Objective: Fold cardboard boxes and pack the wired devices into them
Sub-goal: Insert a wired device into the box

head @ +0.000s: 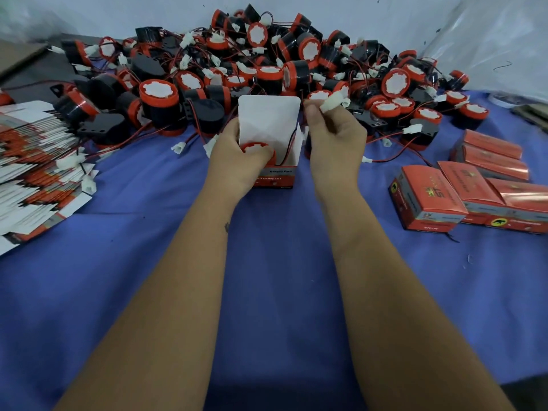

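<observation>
Open box (277, 173) stands upright at frame centre on the blue cloth (267, 277), its white lid flap (268, 114) raised. A red-topped device (256, 149) sits inside the box. Left hand (234, 161) grips the box's left side, thumb curled over onto the device. A red-and-black wire (289, 146) runs up out of the box toward the right hand (335, 143), which pinches the white connector (330, 103) between thumb and fingertips, just right of the flap and above the box rim.

Pile of loose devices (267, 63), black bodies with red caps, white connectors and tangled wires, fills the upper centre of the frame behind the box, spreading left and right. Stack of flat unfolded boxes (38, 161) fanned out at the left edge. Closed orange boxes (474, 188) lie grouped at right, some in a row near the edge, well apart from the hands. Pale sheeting (444, 22) backs the upper frame.
</observation>
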Demonstrator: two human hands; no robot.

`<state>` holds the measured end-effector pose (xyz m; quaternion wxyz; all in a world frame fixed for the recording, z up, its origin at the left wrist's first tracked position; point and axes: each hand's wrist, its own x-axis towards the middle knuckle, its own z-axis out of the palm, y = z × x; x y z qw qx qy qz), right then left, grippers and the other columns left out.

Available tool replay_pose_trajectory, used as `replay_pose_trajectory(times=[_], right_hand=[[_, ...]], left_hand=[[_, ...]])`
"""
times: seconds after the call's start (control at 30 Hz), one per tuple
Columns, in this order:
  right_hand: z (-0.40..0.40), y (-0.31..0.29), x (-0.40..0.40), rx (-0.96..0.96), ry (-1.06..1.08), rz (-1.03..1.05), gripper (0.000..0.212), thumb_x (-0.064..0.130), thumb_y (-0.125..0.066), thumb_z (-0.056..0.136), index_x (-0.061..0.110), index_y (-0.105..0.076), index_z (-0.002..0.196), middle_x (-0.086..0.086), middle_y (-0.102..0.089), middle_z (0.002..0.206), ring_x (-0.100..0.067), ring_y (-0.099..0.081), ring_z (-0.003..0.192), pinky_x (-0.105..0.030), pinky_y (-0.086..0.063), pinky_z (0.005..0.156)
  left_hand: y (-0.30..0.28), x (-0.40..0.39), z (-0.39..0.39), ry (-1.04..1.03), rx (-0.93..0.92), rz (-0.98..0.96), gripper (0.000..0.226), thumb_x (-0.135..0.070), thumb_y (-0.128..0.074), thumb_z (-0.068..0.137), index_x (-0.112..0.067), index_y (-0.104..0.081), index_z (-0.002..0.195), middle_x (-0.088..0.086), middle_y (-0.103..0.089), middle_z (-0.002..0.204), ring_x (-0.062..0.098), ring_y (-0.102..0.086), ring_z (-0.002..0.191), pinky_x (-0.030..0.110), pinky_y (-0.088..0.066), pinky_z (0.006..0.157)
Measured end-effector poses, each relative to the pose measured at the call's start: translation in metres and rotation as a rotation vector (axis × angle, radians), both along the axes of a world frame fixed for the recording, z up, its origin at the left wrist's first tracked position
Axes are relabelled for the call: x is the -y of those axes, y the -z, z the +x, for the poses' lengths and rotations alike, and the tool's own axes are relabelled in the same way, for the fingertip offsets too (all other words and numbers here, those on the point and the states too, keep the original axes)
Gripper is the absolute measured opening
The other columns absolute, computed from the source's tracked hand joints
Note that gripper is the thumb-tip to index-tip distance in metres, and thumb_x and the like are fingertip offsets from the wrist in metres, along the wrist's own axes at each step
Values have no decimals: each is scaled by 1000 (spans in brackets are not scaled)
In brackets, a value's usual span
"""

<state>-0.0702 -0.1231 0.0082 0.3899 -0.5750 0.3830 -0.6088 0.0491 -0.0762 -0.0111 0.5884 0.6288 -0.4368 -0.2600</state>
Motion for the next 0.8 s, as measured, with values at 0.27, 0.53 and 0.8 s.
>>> replay_pose_trajectory(times=[0.27,0.53,0.8], right_hand=[[8,-5,-15,-203,-164,-223,15,4,-62,91,14,-72,96,3,-69,93,-12,-60,90,-13,-43,77],[11,-13,-28,-200,-411,-120,19,1,-50,80,-2,-68,78,-5,-67,75,-12,-63,77,-28,-54,73],[0,-10,-11,-22,-220,24,13,8,-66,90,12,-73,81,-7,-72,83,-21,-68,91,-34,-57,86]], left_hand=[[1,-2,-1,19,-17,-22,49,-12,-64,91,-24,-47,136,-13,-62,111,-1,-60,96,5,-47,64],[2,0,-2,37,57,-1,44,-18,-61,91,-25,-52,133,-8,-66,115,4,-63,101,13,-50,70],[2,1,-3,59,-10,-17,60,-17,-73,84,-30,-50,138,-12,-65,120,3,-61,107,21,-53,82]])
